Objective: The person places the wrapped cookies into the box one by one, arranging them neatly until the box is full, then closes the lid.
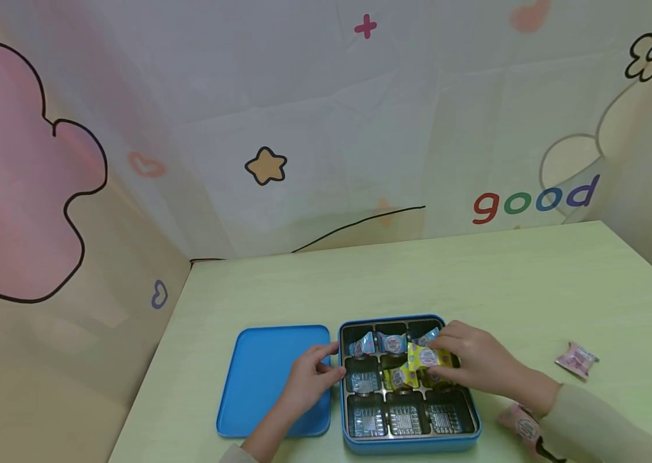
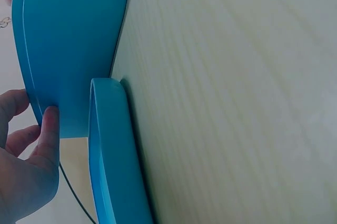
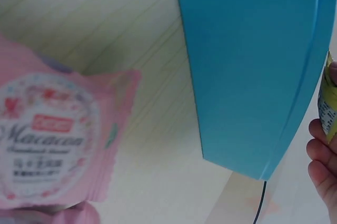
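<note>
A blue tin (image 1: 409, 445) with a divided tray stands on the table, three blue-wrapped sweets (image 1: 392, 343) in its back row. My right hand (image 1: 479, 357) pinches a yellow-wrapped macaron (image 1: 424, 355) over the tray's middle row; part of its wrapper shows in the right wrist view. Below it, a second yellow packet (image 1: 400, 378) lies in the centre compartment, and more yellow wrapper shows under my right fingers. On the tin's left side, my left hand (image 1: 310, 381) touches the rim and outer wall with thumb and fingertips, as the left wrist view (image 2: 50, 116) shows.
Left of the tin lies a blue lid (image 1: 271, 366), partly under my left forearm. To the right are a pink packet (image 1: 577, 360) and, nearer, pink macaron packets (image 3: 47, 134) beside my right sleeve. A printed cloth (image 1: 326, 128) hangs behind the table.
</note>
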